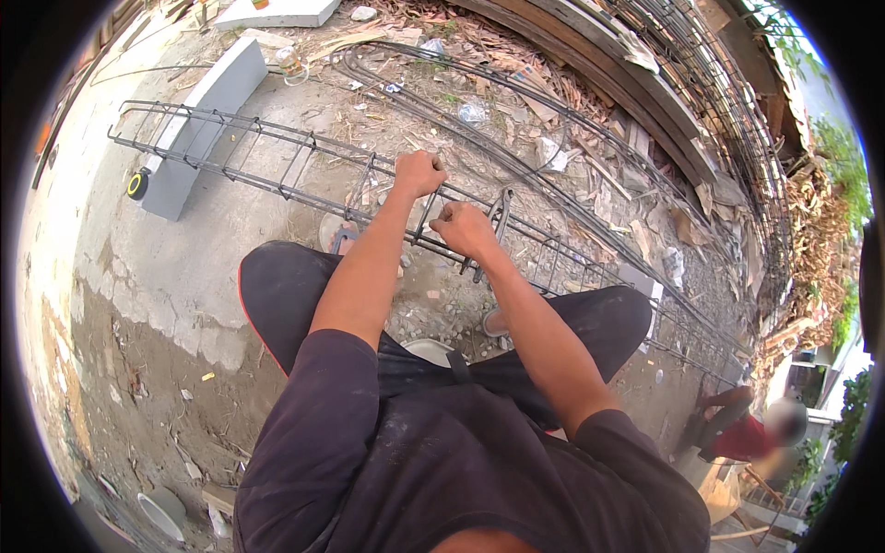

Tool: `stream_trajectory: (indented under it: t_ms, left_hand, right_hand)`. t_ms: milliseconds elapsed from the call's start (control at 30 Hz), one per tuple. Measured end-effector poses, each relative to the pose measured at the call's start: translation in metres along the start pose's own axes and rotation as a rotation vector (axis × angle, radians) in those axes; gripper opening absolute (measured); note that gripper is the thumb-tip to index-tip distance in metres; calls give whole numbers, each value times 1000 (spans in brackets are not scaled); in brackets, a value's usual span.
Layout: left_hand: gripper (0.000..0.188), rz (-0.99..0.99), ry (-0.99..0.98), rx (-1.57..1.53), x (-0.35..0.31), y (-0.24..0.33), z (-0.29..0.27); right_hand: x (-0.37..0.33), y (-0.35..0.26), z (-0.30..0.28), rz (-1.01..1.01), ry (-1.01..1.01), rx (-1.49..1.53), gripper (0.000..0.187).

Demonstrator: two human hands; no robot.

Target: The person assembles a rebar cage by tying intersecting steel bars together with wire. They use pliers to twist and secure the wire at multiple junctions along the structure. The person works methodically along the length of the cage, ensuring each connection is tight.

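A long cage of thin steel rebar (241,175) with stirrups runs across in front of me, passing over my lap side. My left hand (420,173) is closed in a fist at the cage's far top bar; what its fingers hold is hidden. Nearer and to the right, my right hand (464,229) is closed in a pinch beside a stirrup, the pinched thing too small to make out. Just right of that hand, a pair of pincers (501,214) rests upright against the cage bars, its lower part partly hidden.
A grey concrete block (214,101) props the cage's left end, with a yellow-and-black tape measure (137,184) at its near end. Loose rebar (442,115) and timber beams (627,78) lie beyond. At lower right a person in red (745,435) bends down. A pale basin (162,512) lies at lower left.
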State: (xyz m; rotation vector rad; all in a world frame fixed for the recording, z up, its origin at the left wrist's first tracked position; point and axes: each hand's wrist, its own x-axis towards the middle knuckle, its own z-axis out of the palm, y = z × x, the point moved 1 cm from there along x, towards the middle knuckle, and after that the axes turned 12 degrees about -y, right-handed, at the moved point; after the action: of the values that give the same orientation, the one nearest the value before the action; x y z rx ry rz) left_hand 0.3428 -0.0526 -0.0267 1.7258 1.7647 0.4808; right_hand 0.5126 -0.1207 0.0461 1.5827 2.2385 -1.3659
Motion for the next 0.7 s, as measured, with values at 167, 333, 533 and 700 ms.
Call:
stream_trajectory:
  t_ms: [167,333,533,700]
  left_hand:
    - [26,28,-10,-51,-4,-3,-3]
    - [31,125,-149,-126,-6,-13,-16]
    - [39,129,-173,-138,-16,-8,-19]
    - [30,79,47,-56,-15,2,-7]
  right_hand:
    - [-8,-18,-32,-15,-149,1444,23]
    - [-44,-20,-67,-3,-204,375,32]
    - [14,-54,-153,-112,59,-492,22]
    - [46,-85,-176,-166,347,-608,27]
